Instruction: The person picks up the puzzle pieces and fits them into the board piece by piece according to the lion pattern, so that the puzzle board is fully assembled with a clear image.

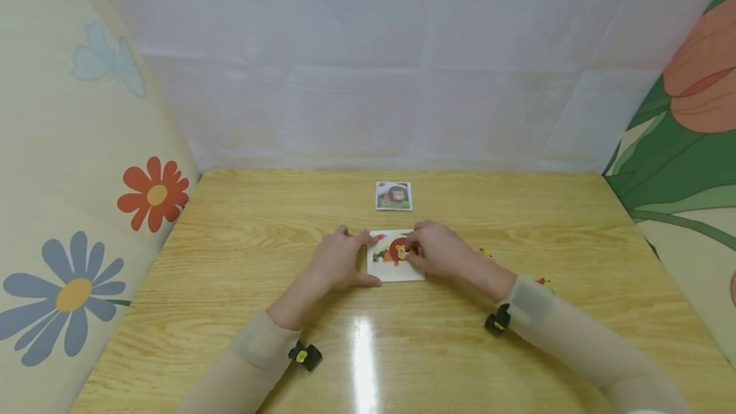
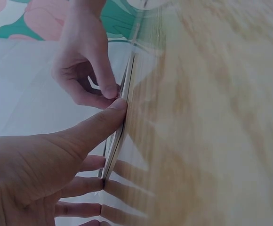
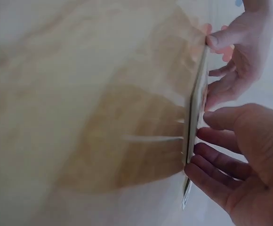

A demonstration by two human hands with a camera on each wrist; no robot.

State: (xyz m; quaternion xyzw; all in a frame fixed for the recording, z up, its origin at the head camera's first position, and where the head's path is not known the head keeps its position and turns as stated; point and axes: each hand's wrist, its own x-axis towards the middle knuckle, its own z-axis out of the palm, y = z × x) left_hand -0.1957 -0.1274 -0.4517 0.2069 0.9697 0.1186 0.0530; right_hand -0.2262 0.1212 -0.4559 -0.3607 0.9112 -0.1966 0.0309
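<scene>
A white square puzzle board with a colourful lion picture lies on the table. My left hand spans its left side, with the thumb at the near corner and the index finger at the upper left. In the left wrist view, that thumb touches the board's edge and the other fingers stretch past it. My right hand is over the board's right half, its curled thumb and index finger pinching a small puzzle piece at the lion's face. The fingertips hide most of this piece.
Behind the board lies a small square card with a similar lion picture. Partly hidden by the right forearm are a yellow-orange piece and a red-green piece. A white cloth hangs at the table's far edge.
</scene>
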